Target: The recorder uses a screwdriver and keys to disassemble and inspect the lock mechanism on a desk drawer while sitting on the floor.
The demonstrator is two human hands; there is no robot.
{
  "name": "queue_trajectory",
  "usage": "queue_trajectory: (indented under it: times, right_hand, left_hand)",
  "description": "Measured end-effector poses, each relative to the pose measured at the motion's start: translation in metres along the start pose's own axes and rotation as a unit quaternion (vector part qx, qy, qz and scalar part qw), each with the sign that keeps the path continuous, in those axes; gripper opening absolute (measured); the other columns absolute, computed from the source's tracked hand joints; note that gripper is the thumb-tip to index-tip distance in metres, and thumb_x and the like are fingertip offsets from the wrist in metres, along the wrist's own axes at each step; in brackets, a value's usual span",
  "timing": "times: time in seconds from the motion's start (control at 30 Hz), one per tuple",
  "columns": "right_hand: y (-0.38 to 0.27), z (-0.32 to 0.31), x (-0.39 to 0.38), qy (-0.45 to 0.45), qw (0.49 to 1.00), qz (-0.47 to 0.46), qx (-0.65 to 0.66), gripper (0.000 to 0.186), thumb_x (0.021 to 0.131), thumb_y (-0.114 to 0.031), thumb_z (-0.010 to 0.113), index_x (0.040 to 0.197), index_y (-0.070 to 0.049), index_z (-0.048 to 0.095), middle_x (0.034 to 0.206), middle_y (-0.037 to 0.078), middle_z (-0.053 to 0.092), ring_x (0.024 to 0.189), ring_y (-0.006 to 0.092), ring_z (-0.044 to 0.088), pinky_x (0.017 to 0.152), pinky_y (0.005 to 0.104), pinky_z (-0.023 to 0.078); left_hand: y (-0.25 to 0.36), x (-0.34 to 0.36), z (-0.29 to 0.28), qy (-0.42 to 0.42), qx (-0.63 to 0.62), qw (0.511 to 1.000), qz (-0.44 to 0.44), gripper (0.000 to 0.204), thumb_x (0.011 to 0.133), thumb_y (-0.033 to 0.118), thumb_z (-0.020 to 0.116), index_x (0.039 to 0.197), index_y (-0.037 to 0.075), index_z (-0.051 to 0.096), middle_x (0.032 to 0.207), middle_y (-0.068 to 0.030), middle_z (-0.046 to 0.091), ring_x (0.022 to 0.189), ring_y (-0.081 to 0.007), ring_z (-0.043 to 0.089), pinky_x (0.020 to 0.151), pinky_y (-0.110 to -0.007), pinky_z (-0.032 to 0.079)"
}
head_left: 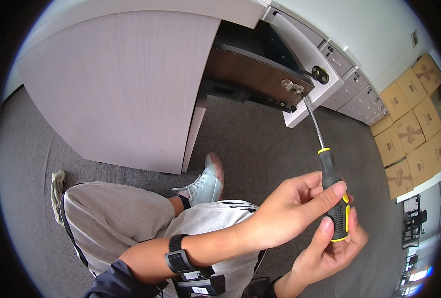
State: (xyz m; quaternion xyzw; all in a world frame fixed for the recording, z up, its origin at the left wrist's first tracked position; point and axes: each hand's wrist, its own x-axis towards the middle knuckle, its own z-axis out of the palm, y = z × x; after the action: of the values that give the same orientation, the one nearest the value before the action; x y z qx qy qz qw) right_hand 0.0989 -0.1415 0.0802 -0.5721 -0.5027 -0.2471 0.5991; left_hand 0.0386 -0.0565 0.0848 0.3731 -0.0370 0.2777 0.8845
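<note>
Both my hands hold one screwdriver [329,166] with a black and yellow handle. Around the upper part of the handle, my left hand [292,206] has its thumb and fingers closed. Lower down, my right hand [337,251] grips the handle's butt end between thumb and fingers. The metal shaft slants up and away, its tip at the front end of a pulled-out drawer's brown side panel [255,69], beside a small metal bracket [292,86]. Whether the tip sits in a screw is too small to tell. A black lock part [320,74] is on the pale drawer front [292,118].
The cabinet's pale wood-grain side [131,84] fills the upper left. More drawer cabinets [362,94] line the wall beyond. Stacked cardboard boxes [411,131] stand at the right. My bent leg and light shoe [208,181] rest on the dark carpet [252,154].
</note>
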Motion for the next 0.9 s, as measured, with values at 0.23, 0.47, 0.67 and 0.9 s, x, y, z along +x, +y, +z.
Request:
queue_trajectory:
  times: [0.23, 0.47, 0.67, 0.9]
  right_hand:
    - [-0.002, -0.008, 0.006, -0.061, 0.996, -0.034, -0.053, 0.035, 0.083, -0.018, 0.064, 0.108, 0.001, 0.049, 0.094, 0.013, 0.054, 0.078, 0.0184, 0.055, 0.062, 0.0264, 0.043]
    - [0.000, -0.009, 0.001, -0.027, 0.996, 0.070, -0.051, 0.027, 0.090, -0.017, 0.054, 0.109, 0.001, 0.047, 0.095, 0.013, 0.058, 0.067, 0.0103, 0.050, 0.059, 0.0210, 0.038]
    - [-0.002, -0.019, -0.004, -0.154, 0.987, -0.017, -0.028, 0.040, 0.083, -0.018, 0.064, 0.114, -0.001, 0.047, 0.107, 0.015, 0.050, 0.091, 0.0195, 0.051, 0.080, 0.0317, 0.041]
    - [-0.014, -0.013, -0.009, -0.029, 0.986, 0.161, 0.040, 0.054, 0.091, -0.042, 0.049, 0.116, 0.005, 0.044, 0.100, 0.015, 0.060, 0.050, 0.0069, 0.046, 0.048, 0.0192, 0.033]
  left_hand:
    - [0.008, -0.004, -0.004, 0.028, 0.071, 0.997, -0.035, 0.028, 0.094, 0.030, 0.053, 0.095, 0.003, 0.060, 0.083, 0.0019, 0.062, 0.079, -0.0028, 0.054, 0.075, -0.021, 0.043]
    - [0.000, 0.000, -0.009, -0.075, -0.063, 0.995, 0.002, 0.035, 0.096, 0.029, 0.048, 0.117, 0.002, 0.053, 0.112, -0.0094, 0.060, 0.103, -0.0140, 0.056, 0.093, -0.028, 0.043]
    - [0.017, 0.001, -0.008, -0.026, 0.034, 0.996, -0.080, 0.038, 0.091, 0.032, 0.058, 0.112, 0.001, 0.052, 0.093, -0.0042, 0.064, 0.082, -0.0089, 0.058, 0.078, -0.025, 0.046]
    - [0.005, 0.005, -0.002, -0.043, -0.053, 0.998, -0.010, 0.027, 0.095, 0.027, 0.050, 0.103, 0.001, 0.051, 0.082, -0.0027, 0.060, 0.065, -0.0060, 0.053, 0.058, -0.022, 0.042]
